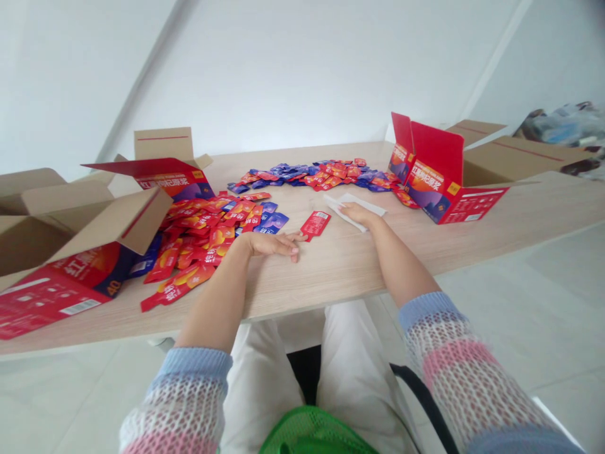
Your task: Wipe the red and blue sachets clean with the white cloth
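Head view looks down on a red sachet lying on a pale wood-grain table. Its long axis slants from a pointed end at 7 o'clock to a broader end at 1 o'clock. The left hand lies open and palm down at the sachet's 8 o'clock, holding nothing, its fingertips just beside the pointed end; whether they touch it is hard to tell. The right hand lies flat at the sachet's 2 o'clock, resting on a white folded sheet, perhaps paper or cloth, without closing around it.

Taking 12 o'clock as straight ahead, a heap of red and blue sachets sits at the sachet's 9 o'clock, and a long spread of the same sachets runs across the far table at 12 o'clock. An opened red printed carton stands at 2 o'clock, and another lies at 8 o'clock, beside the heap. Brown cardboard shipping boxes sit beyond it at 9 o'clock, and another stands at 2 o'clock.
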`<state>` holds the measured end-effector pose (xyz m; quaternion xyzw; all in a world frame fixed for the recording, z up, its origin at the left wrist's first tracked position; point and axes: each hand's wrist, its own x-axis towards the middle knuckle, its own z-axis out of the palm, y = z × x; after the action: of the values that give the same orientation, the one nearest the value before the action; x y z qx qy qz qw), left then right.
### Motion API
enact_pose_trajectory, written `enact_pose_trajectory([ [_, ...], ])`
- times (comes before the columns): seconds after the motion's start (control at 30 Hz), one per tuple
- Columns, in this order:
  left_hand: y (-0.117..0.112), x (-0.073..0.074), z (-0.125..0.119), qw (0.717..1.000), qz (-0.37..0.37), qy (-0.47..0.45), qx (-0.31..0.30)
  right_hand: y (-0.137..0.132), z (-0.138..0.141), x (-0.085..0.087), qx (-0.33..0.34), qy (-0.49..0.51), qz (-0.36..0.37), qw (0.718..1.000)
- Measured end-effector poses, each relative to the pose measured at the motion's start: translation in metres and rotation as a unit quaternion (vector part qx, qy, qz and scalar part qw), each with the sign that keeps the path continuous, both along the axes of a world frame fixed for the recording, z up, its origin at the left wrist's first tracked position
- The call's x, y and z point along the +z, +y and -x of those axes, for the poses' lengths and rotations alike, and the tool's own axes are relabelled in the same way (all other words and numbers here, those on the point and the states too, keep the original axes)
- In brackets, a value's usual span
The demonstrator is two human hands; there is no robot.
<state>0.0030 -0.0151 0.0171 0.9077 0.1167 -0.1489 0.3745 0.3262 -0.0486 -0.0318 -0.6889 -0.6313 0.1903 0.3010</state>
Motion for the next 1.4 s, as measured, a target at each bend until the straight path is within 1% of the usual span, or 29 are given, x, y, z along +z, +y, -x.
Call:
enact_pose_trajectory([
  [0.07,0.0,0.001,0.001,1.0,0.023,-0.012,0.006,-0.002,-0.001,0.001,-0.025,0.056,-0.018,0.998],
  [0.13,0.0,0.001,0.001,0.999,0.031,-0.014,0.002,-0.002,0.002,0.003,-0.046,0.087,-0.055,0.994],
  [0.2,0.0,0.0,0.0,1.0,0.026,-0.009,-0.006,-0.001,0.009,0.005,-0.031,0.097,-0.093,0.99],
  [0.27,-0.001,-0.001,-0.002,1.0,0.009,-0.002,-0.014,0.0,0.018,0.006,0.007,0.088,-0.112,0.99],
  [0.33,-0.001,-0.001,-0.004,1.0,-0.011,0.007,-0.022,0.001,0.027,0.004,0.033,0.053,-0.104,0.993],
  [0.43,-0.003,-0.001,-0.006,0.999,-0.034,0.019,-0.029,0.0,0.041,0.001,0.052,-0.034,-0.068,0.996],
  [0.57,-0.006,0.001,-0.007,0.998,-0.047,0.018,-0.022,-0.002,0.059,0.0,0.11,-0.138,-0.045,0.983],
  [0.67,-0.006,0.0,-0.007,0.999,-0.048,0.011,-0.017,-0.004,0.069,0.006,0.137,-0.166,-0.036,0.976],
  [0.77,-0.004,-0.002,-0.006,0.999,-0.047,0.007,-0.022,-0.007,0.072,0.014,0.136,-0.127,-0.002,0.983],
  [0.9,-0.001,-0.006,-0.007,0.999,-0.042,0.012,-0.025,-0.011,0.071,0.022,0.19,-0.027,0.05,0.98],
  [0.97,0.0,-0.006,-0.007,0.999,-0.038,0.01,-0.022,-0.013,0.068,0.026,0.198,0.024,0.07,0.977],
  [1.07,0.0,-0.005,-0.007,0.999,-0.03,0.009,-0.019,-0.017,0.063,0.031,0.171,0.077,0.112,0.976],
  [1.17,0.0,-0.001,-0.009,0.999,-0.022,0.015,-0.021,-0.019,0.059,0.035,0.125,0.078,0.127,0.981],
  [1.27,-0.002,0.004,-0.012,0.999,-0.02,0.028,-0.019,-0.02,0.057,0.04,0.079,0.032,0.112,0.99],
  [1.4,-0.005,0.008,-0.014,0.999,-0.031,0.037,-0.019,-0.02,0.048,0.045,-0.009,-0.077,0.083,0.993],
])
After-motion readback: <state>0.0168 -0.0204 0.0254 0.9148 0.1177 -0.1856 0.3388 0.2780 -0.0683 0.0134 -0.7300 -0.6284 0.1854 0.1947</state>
